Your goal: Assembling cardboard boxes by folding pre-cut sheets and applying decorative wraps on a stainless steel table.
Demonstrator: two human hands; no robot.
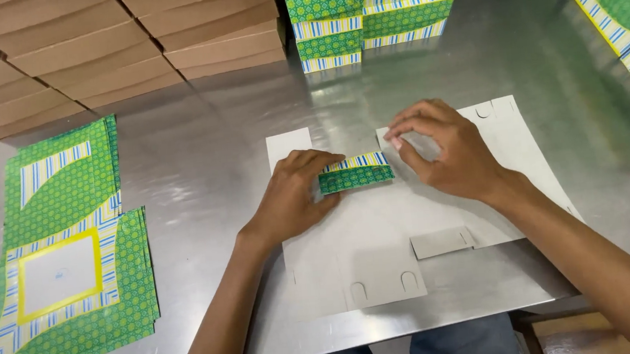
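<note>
Steel tabletop [198, 157] fills the view, shiny and reflecting the stacks around it. Flat on it, face down, lies a grey-white carton blank [381, 228] with slotted tabs along its near edge and a small tab [442, 242] folded over on the right. One flap [355, 173] near the middle is turned up and over, showing its printed side: green pattern with a blue-and-white striped band edged in yellow. The left hand [294, 198] lies flat on the blank with fingers together, their tips pressing the left end of that flap. The right hand [443, 145] rests palm-down just right of the flap, fingers curled and fingertips [398, 140] pushing on the blank beside it; it grips nothing. At the table's left side sits a pile of printed flat blanks [69, 262], green with striped curves and a yellow-framed white panel. Brown flat cartons [87, 52] lie stacked at the far left. Finished green-and-striped boxes [364, 10] stand stacked at the far edge, and more [622, 9] run along the right. Blue-trousered knees [401, 353] show below the table's edge.
</note>
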